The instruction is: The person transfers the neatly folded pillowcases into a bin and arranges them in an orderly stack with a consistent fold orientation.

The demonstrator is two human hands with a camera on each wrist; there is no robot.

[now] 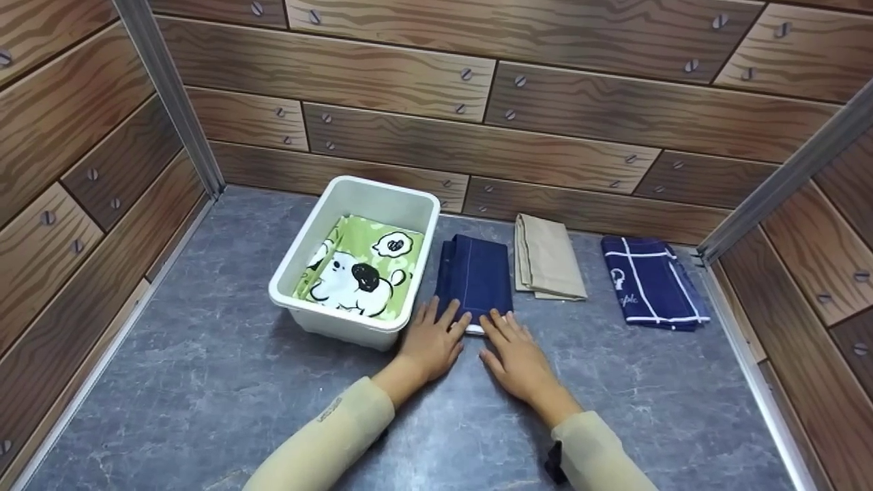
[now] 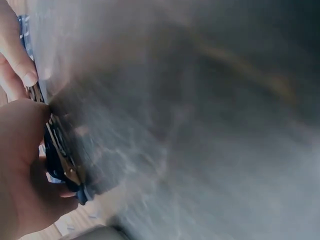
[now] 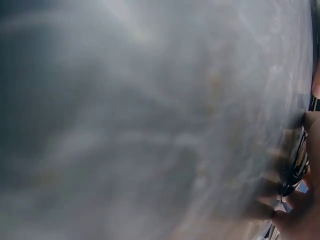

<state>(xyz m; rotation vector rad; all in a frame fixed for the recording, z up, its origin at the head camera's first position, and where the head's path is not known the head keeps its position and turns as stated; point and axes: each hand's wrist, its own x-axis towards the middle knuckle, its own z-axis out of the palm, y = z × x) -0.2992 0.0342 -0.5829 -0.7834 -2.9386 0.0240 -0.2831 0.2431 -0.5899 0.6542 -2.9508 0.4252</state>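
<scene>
Wood-print walls are enclosing a marbled gray tabletop. A white plastic storage bin is standing left of center. Inside it, a green dog-print cloth is lying folded, so one piece is apparently done. Three more folded pieces are lying outside the bin and, by the look of it, are waiting to be dealt with: a navy cloth with white grid lines at the far right, a plain navy cloth just beside the bin, and a beige cloth between those two. The plain navy cloth is the one being handled, lying flat with a white strip showing at its near edge. The left hand is touching its near left corner and the right hand its near right corner. In the head view, both hands' fingers are stretching out straight, not clenching; the blurred wrist views are adding little.
</scene>
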